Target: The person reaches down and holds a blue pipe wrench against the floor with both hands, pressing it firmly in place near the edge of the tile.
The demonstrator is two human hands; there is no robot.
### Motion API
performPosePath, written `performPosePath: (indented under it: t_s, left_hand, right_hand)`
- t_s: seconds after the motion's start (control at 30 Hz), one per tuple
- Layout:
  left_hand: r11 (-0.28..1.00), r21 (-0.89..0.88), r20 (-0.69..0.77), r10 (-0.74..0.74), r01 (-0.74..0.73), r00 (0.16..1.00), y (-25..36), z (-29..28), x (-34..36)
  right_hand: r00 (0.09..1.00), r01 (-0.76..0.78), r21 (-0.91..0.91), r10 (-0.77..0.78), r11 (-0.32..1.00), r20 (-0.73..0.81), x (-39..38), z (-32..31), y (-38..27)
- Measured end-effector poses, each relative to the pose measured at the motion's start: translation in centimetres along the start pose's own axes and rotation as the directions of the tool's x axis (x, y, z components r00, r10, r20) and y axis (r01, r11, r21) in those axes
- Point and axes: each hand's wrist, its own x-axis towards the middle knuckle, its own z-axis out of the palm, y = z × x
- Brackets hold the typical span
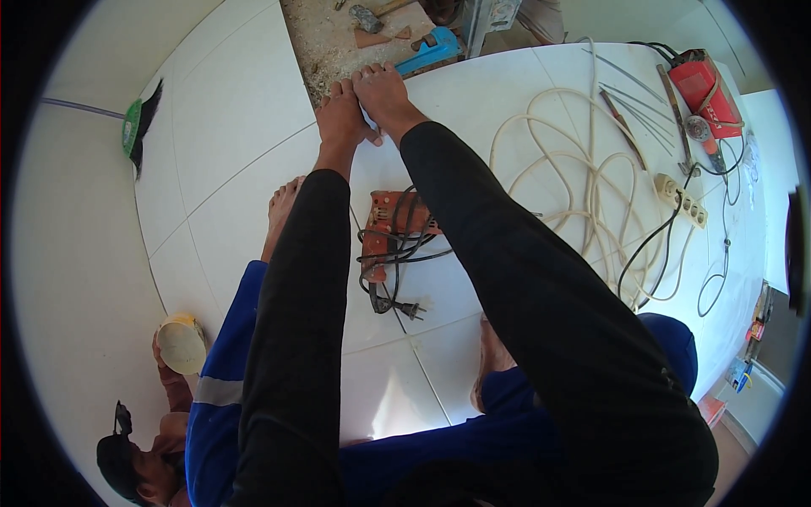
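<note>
My left hand (pixel 338 118) and my right hand (pixel 387 101) are side by side at the far edge of the white tiled floor (pixel 253 93), fingers curled over that edge. Just beyond them, in the debris-strewn recess, lie a blue pipe wrench (pixel 416 59), a hammer (pixel 368 20) and small brown fragments (pixel 374 38). An orange power drill (pixel 380 215) with a coiled black cord lies on the tiles below my hands, partly behind my right sleeve. My bare feet (pixel 283 203) show either side of it.
At right are white cable loops (pixel 541 152), metal rods (pixel 642 114), a red machine (pixel 708 89), angle grinder (pixel 705 139) and power strip (pixel 680 198). A green-black broom (pixel 135 127) is left. A co-worker (pixel 144 460) holds a pale container (pixel 182 346) lower left; another person's leg (pixel 541 17) shows above.
</note>
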Motion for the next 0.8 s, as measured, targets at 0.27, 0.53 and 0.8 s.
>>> performPosePath:
  t_s: [0.27,0.53,0.8]
  left_hand:
    - [1.0,-0.001,0.004,-0.011,0.011,1.0,-0.16,0.11,-0.03]
    - [1.0,0.0,-0.027,0.012,-0.012,1.0,-0.59,0.28,-0.09]
    - [1.0,0.016,0.009,0.002,-0.002,1.0,0.01,0.02,-0.05]
  right_hand:
    - [1.0,-0.002,0.014,0.002,1.0,-0.012,-0.03,-0.05,-0.07]
    - [1.0,0.009,0.005,-0.008,1.0,-0.005,-0.14,-0.27,-0.33]
    - [1.0,-0.008,0.005,0.008,1.0,0.022,-0.06,-0.28,0.01]
